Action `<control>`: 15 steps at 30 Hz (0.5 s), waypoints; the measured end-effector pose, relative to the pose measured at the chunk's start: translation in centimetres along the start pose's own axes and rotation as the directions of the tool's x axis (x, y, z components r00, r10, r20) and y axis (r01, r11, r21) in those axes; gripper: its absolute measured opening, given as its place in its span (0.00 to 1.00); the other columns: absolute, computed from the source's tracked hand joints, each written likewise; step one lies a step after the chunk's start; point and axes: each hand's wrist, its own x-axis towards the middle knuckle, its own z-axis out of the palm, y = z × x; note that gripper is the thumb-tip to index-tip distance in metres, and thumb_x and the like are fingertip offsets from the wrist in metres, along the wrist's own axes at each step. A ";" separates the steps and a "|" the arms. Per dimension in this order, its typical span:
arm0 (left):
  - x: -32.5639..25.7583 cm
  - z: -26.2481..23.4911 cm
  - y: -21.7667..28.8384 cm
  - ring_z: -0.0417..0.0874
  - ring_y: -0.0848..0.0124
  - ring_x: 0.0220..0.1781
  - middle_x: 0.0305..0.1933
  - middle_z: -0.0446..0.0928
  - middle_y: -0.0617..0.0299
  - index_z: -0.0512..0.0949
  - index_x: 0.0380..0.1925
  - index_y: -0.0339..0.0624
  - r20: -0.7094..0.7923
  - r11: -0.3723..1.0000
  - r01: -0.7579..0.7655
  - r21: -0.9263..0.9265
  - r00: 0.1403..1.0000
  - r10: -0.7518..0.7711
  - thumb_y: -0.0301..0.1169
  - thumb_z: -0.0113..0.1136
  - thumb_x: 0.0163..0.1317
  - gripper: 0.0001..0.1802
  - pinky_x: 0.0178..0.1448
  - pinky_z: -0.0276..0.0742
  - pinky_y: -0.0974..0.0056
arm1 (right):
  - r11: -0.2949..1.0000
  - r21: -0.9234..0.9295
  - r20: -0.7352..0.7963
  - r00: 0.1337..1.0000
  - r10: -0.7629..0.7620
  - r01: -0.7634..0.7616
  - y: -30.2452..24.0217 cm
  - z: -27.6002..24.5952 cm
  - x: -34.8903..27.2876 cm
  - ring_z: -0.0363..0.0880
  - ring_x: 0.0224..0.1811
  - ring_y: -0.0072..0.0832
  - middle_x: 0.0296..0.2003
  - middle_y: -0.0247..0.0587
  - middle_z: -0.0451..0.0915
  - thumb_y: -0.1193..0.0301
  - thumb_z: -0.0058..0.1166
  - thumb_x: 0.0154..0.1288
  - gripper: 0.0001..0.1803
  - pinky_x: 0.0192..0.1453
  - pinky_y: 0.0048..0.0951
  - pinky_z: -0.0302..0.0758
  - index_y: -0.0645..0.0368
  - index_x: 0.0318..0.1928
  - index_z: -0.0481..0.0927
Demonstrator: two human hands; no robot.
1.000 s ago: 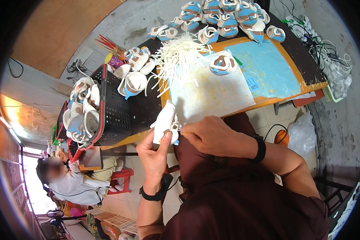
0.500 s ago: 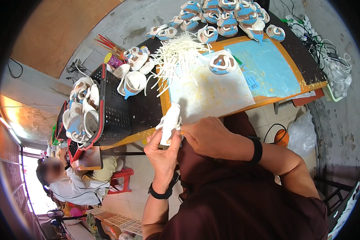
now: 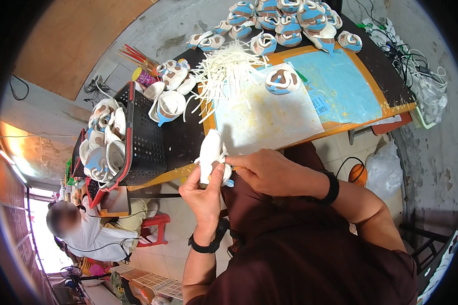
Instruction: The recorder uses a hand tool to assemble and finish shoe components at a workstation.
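Note:
Over the table's near edge, my left hand (image 3: 202, 190) grips a small white shoe upper (image 3: 209, 152) with its thumb across the near end. A blue bit pokes out at the upper's lower right. My right hand (image 3: 264, 170) touches the upper's right side, fingers drawn together in a pinch; whatever they hold is too small to make out. Beyond them, a heap of white laces (image 3: 231, 68) spreads over the white sheet (image 3: 269, 119). One blue, brown and white shoe upper (image 3: 282, 81) rests alone on that sheet.
Left of my hands stands a black basket (image 3: 147, 137) filled with shoe uppers (image 3: 104, 147). More uppers (image 3: 290, 25) are piled at the table's far edge. A blue sheet (image 3: 336, 86) covers the right part. Another person (image 3: 94, 231) sits at the far left. Cables (image 3: 404, 61) hang by the right wall.
The white shoe upper has turned in my left hand, so its right side and a blue bit now show. My right hand has shifted slightly and its fingers still meet the upper.

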 end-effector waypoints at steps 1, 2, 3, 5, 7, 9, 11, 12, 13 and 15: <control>0.1 -0.2 0.1 0.74 0.81 0.27 0.29 0.81 0.67 0.84 0.36 0.31 0.034 0.998 0.057 -0.027 0.998 -0.056 0.24 0.70 0.58 0.09 0.32 0.71 0.73 | 1.000 0.024 0.004 1.000 0.001 -0.002 0.1 -0.1 0.0 0.78 0.26 0.51 0.24 0.56 0.78 0.70 0.47 0.69 0.18 0.33 0.46 0.72 0.62 0.56 0.77; 0.2 -0.4 0.2 0.75 0.81 0.28 0.29 0.82 0.66 0.84 0.37 0.31 0.070 0.992 0.114 -0.051 0.991 -0.111 0.25 0.69 0.59 0.09 0.32 0.72 0.73 | 1.000 0.024 0.002 1.000 0.003 -0.003 0.2 0.0 -0.1 0.78 0.26 0.51 0.24 0.56 0.78 0.70 0.47 0.69 0.18 0.33 0.46 0.72 0.62 0.56 0.77; 0.1 -0.6 0.0 0.75 0.81 0.28 0.29 0.82 0.66 0.84 0.37 0.31 0.069 0.992 0.114 -0.051 0.991 -0.111 0.25 0.69 0.59 0.09 0.32 0.72 0.73 | 1.000 0.026 0.000 1.000 -0.010 0.010 0.4 0.3 0.0 0.78 0.26 0.51 0.24 0.56 0.78 0.70 0.47 0.69 0.19 0.33 0.46 0.72 0.62 0.57 0.76; 0.2 -0.8 -0.4 0.79 0.81 0.33 0.34 0.83 0.63 0.84 0.41 0.31 0.031 0.996 0.008 0.084 0.999 -0.011 0.24 0.68 0.59 0.10 0.38 0.75 0.74 | 0.999 0.029 -0.001 1.000 -0.024 0.024 0.4 0.4 -0.1 0.78 0.27 0.51 0.25 0.56 0.79 0.70 0.46 0.69 0.19 0.34 0.46 0.72 0.62 0.58 0.76; 0.8 -1.3 -0.4 0.79 0.81 0.33 0.34 0.83 0.63 0.84 0.41 0.31 0.024 0.998 0.058 0.031 0.998 -0.059 0.24 0.68 0.60 0.10 0.37 0.74 0.74 | 0.998 -0.047 -0.007 0.999 0.033 -0.033 0.4 0.4 -0.6 0.79 0.28 0.51 0.26 0.56 0.79 0.70 0.47 0.69 0.20 0.34 0.45 0.73 0.61 0.58 0.75; 1.3 -1.7 -0.1 0.80 0.79 0.33 0.35 0.84 0.62 0.84 0.42 0.32 0.061 0.984 0.165 -0.070 0.985 -0.161 0.25 0.67 0.60 0.11 0.40 0.75 0.73 | 0.998 -0.046 0.016 0.999 0.045 -0.044 0.1 -0.2 -0.4 0.79 0.28 0.51 0.26 0.56 0.79 0.71 0.47 0.68 0.20 0.34 0.45 0.73 0.61 0.58 0.76; 1.4 -1.6 -0.1 0.81 0.79 0.34 0.36 0.84 0.62 0.84 0.42 0.32 0.097 0.965 0.220 -0.143 0.973 -0.208 0.25 0.67 0.61 0.11 0.41 0.75 0.73 | 0.998 -0.043 0.042 0.998 0.055 -0.053 0.0 -0.1 -0.3 0.79 0.28 0.50 0.27 0.56 0.79 0.71 0.47 0.68 0.19 0.34 0.44 0.73 0.60 0.58 0.76; 1.4 -1.5 -0.1 0.81 0.78 0.35 0.37 0.84 0.61 0.83 0.43 0.32 0.138 0.937 0.275 -0.216 0.958 -0.250 0.25 0.67 0.61 0.11 0.43 0.75 0.72 | 1.000 -0.006 0.001 1.000 -0.002 0.002 0.3 0.3 -0.1 0.79 0.27 0.50 0.26 0.56 0.79 0.72 0.47 0.67 0.19 0.34 0.44 0.73 0.60 0.58 0.77; 1.4 -1.5 -0.1 0.80 0.77 0.37 0.38 0.83 0.61 0.83 0.43 0.31 0.150 0.927 0.300 -0.224 0.951 -0.272 0.25 0.65 0.62 0.11 0.44 0.75 0.70 | 0.998 0.029 -0.041 0.998 -0.057 0.058 0.5 0.5 -0.1 0.78 0.27 0.49 0.26 0.55 0.79 0.73 0.47 0.67 0.19 0.33 0.44 0.73 0.59 0.57 0.77; 1.5 -1.7 -0.4 0.80 0.77 0.37 0.38 0.83 0.61 0.83 0.43 0.31 0.164 0.912 0.325 -0.250 0.943 -0.291 0.25 0.65 0.62 0.11 0.45 0.75 0.70 | 0.999 0.030 -0.034 0.998 -0.044 0.045 0.4 0.4 0.0 0.78 0.26 0.49 0.26 0.55 0.79 0.73 0.46 0.67 0.19 0.33 0.43 0.72 0.59 0.57 0.78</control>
